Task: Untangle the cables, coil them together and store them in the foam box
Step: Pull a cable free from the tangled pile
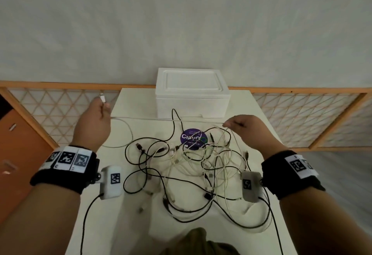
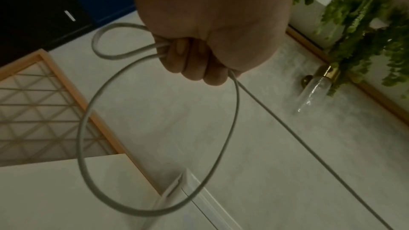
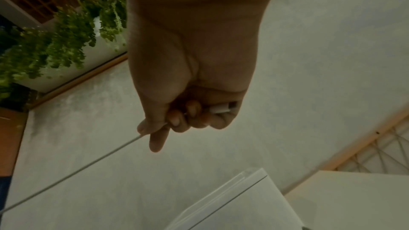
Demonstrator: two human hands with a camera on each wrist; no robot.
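Head view: left hand [image 1: 94, 121] grips looped thin white cable [image 1: 165, 119] | right hand [image 1: 244, 126] pinches its plug end | lay even loops, clear of tangled black-and-white cable pile [image 1: 193, 166] mid-table.

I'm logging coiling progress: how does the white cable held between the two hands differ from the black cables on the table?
The white cable is lifted and stretched straight between the left hand and right hand, with loops gathered in the left; the black cables lie slack on the table. The white one is pulled out of the heap; the black ones remain tangled with others. Both are thin cables outside the closed foam box.
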